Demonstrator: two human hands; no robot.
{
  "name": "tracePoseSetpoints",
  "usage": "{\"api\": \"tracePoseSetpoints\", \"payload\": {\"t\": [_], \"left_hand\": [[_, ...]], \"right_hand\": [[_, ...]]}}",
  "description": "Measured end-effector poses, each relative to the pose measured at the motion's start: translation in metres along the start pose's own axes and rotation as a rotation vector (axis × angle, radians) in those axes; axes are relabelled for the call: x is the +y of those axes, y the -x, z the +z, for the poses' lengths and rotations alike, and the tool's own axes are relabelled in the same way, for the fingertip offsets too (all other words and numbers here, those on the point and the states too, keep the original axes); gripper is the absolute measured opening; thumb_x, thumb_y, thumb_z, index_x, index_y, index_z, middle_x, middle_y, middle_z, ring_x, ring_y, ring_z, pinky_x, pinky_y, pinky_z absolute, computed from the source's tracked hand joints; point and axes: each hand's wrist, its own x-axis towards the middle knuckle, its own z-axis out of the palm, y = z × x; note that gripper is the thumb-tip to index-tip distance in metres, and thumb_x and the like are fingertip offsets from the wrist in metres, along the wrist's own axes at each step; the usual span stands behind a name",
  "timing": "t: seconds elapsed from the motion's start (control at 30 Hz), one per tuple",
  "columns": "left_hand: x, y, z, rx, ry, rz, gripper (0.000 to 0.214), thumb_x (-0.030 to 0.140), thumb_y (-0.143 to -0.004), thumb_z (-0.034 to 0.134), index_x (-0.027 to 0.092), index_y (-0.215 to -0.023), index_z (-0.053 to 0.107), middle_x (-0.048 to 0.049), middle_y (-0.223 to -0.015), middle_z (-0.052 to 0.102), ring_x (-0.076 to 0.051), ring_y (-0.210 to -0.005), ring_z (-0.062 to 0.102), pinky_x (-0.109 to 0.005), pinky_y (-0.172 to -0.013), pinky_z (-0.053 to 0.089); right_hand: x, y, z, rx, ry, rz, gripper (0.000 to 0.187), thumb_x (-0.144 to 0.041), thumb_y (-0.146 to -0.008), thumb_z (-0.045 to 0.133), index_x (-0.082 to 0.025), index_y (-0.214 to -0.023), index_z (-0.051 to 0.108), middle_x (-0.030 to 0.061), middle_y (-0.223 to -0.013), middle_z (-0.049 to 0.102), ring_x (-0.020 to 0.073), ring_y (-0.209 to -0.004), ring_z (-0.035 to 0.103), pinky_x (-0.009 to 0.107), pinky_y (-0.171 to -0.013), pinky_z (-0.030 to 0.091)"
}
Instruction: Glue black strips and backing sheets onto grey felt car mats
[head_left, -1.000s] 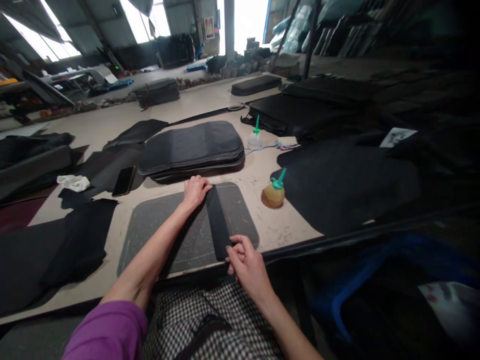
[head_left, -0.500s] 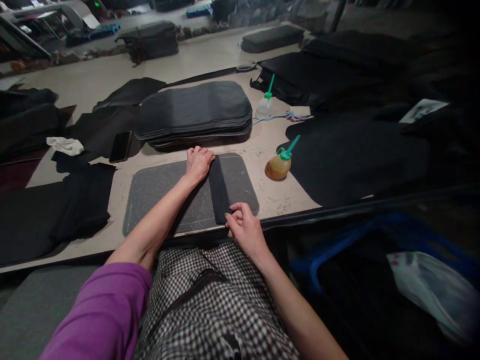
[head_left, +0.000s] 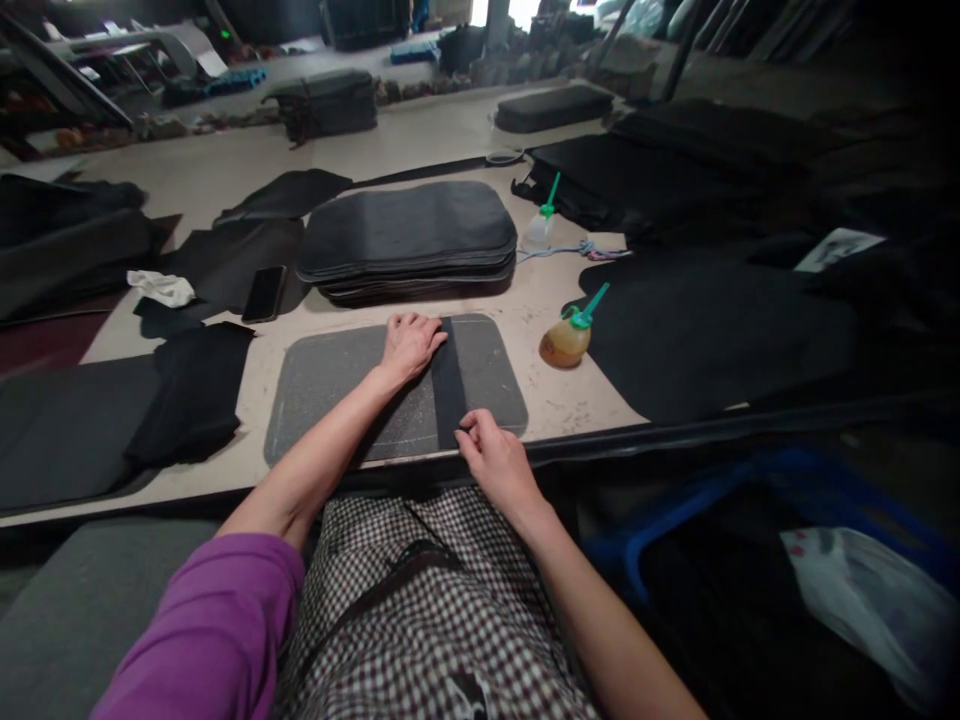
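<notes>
Far left of frame, lower half: flat black sheets, with a darker, crumpled black cloth piece over their right end. Above, a bunched white cloth, then a black-screened phone just right of it, lying partly on dark material. Bottom left: purple sleeve on the person's left arm, which reaches up to the centre.

Centre: grey speckled panel with rounded corners, flat on the pale beige tabletop at the near edge. Left hand palm down, fingers bunched, tips at the upper end of a narrow black fabric-like strip; whether it grips or just presses, can't tell. Stack of black rounded-corner sheets just above. Black-and-white checked garment at bottom centre. Strip lies across the panel, right of its middle, running top to bottom. Right hand at the strip's lower right edge, thumb and forefinger narrow, nearly together; can't tell if the edge is pinched.

Right of centre: whitish bottle with green spout, upper; round amber-filled bottle with green spout, lower, right of the panel, apart from it. Farther right, large black sheet. Lower right: blue plastic rim, clear plastic bag.
</notes>
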Motion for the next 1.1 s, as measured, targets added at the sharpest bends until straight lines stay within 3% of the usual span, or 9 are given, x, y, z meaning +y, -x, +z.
{"api": "tracePoseSetpoints", "payload": {"t": [0.2,0.33,0.4,0.5,0.63,0.73,0.83,0.97,1.1], "left_hand": [[0.004,0.005,-0.006,-0.024,0.031,-0.033,0.035,0.044,-0.102,0.046,0.022,-0.117,0.069,-0.0122,-0.125,0.068,-0.028,-0.125,0.050,-0.051,-0.111,0.029],[0.001,-0.003,-0.009,-0.005,0.079,-0.127,0.030,0.047,-0.097,0.056,0.024,-0.109,0.072,-0.0090,-0.152,0.049,-0.028,-0.142,0.036,-0.051,-0.113,0.033],[-0.002,-0.005,-0.016,0.038,0.207,-0.226,0.027,0.045,-0.096,0.058,0.025,-0.109,0.072,-0.0083,-0.157,0.042,-0.028,-0.145,0.034,-0.051,-0.113,0.035],[-0.017,0.007,-0.040,0.128,0.325,-0.284,0.026,0.037,-0.099,0.053,0.027,-0.117,0.068,-0.0078,-0.148,0.053,-0.024,-0.137,0.045,-0.046,-0.112,0.039],[-0.069,0.061,-0.084,0.098,0.175,-0.155,0.033,0.029,-0.099,0.051,0.027,-0.130,0.061,-0.0059,-0.141,0.062,-0.021,-0.133,0.050,-0.045,-0.114,0.033],[-0.127,0.122,-0.116,-0.028,-0.129,-0.218,0.034,0.031,-0.098,0.055,0.029,-0.131,0.062,-0.0062,-0.146,0.059,-0.024,-0.141,0.043,-0.050,-0.117,0.024],[-0.181,0.184,-0.141,-0.063,-0.203,-0.307,0.030,0.026,-0.089,0.065,0.027,-0.119,0.070,-0.0110,-0.146,0.059,-0.032,-0.142,0.040,-0.057,-0.114,0.022],[-0.222,0.237,-0.154,-0.088,-0.243,-0.392,0.012,0.025,-0.084,0.070,0.027,-0.093,0.077,-0.0089,-0.140,0.063,-0.035,-0.140,0.042,-0.058,-0.110,0.025],[-0.235,0.245,-0.147,-0.063,-0.235,-0.408,0.015,0.028,-0.092,0.062,0.026,-0.086,0.076,-0.0069,-0.139,0.065,-0.031,-0.141,0.041,-0.054,-0.112,0.024]], "right_hand": [[-0.004,0.004,0.003,-0.010,0.414,-0.104,0.013,-0.025,-0.101,0.051,-0.026,-0.104,0.064,-0.0002,-0.085,0.072,0.0184,-0.071,0.067,0.027,-0.056,0.031],[0.004,0.001,0.005,0.087,0.540,-0.277,0.020,-0.028,-0.102,0.049,-0.024,-0.100,0.069,0.0034,-0.087,0.066,0.0195,-0.079,0.064,0.028,-0.061,0.038],[0.007,-0.001,0.006,0.112,0.581,-0.342,0.025,-0.029,-0.102,0.047,-0.022,-0.097,0.070,0.0054,-0.085,0.061,0.0207,-0.079,0.061,0.030,-0.066,0.041],[0.009,-0.002,0.007,0.107,0.594,-0.386,0.027,-0.022,-0.100,0.045,-0.020,-0.100,0.072,0.0066,-0.087,0.059,0.0215,-0.081,0.058,0.033,-0.071,0.042],[0.011,-0.001,0.005,0.091,0.544,-0.385,0.028,-0.017,-0.094,0.047,-0.022,-0.103,0.073,0.0062,-0.089,0.059,0.0223,-0.083,0.058,0.035,-0.072,0.042],[0.009,0.000,0.003,0.131,0.460,-0.369,0.024,-0.021,-0.093,0.047,-0.021,-0.096,0.071,0.0067,-0.091,0.058,0.0230,-0.083,0.058,0.037,-0.074,0.043],[0.001,0.003,0.002,0.222,0.359,-0.381,0.021,-0.025,-0.093,0.047,-0.020,-0.097,0.067,0.0074,-0.094,0.059,0.0233,-0.084,0.058,0.038,-0.078,0.045],[-0.016,0.007,0.004,0.300,0.292,-0.418,0.022,-0.029,-0.097,0.045,-0.021,-0.103,0.065,0.0078,-0.094,0.061,0.0234,-0.083,0.059,0.038,-0.078,0.046],[-0.028,0.011,0.008,0.266,0.268,-0.452,0.022,-0.030,-0.099,0.046,-0.022,-0.105,0.066,0.0077,-0.095,0.061,0.0223,-0.082,0.060,0.035,-0.075,0.046]]}}
